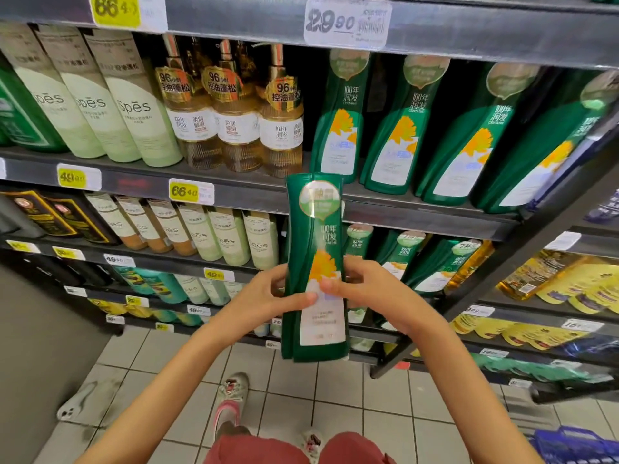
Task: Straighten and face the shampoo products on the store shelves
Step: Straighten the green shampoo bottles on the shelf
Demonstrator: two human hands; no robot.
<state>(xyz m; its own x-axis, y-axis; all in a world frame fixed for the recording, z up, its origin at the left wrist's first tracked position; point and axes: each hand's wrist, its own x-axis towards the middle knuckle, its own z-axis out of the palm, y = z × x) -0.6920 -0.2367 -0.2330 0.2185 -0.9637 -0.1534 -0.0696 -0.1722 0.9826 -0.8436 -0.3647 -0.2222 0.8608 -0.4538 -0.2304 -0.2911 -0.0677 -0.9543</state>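
Head view: I have one green shampoo bottle (315, 262) off the shelves, held upright in the air in front of the front edge of the middle shelf (234, 192), label toward me. My left hand (278, 293) grips its left side, thumb pressed on the label. My right hand (361, 289) grips the right side the same way, so both are closed round the bottle.

On that shelf the matching green bottles (392, 128) stand near the right end with labels out. The gold pump bottles (234, 122) at mid-shelf and the pale tubes (134, 105) toward the left end also face forward.

I judge this shelf nearly faced. What remains is to set the held bottle back at the front edge among its row. The lower shelves are too small and blurred for me to rate, so I count them as unchecked.
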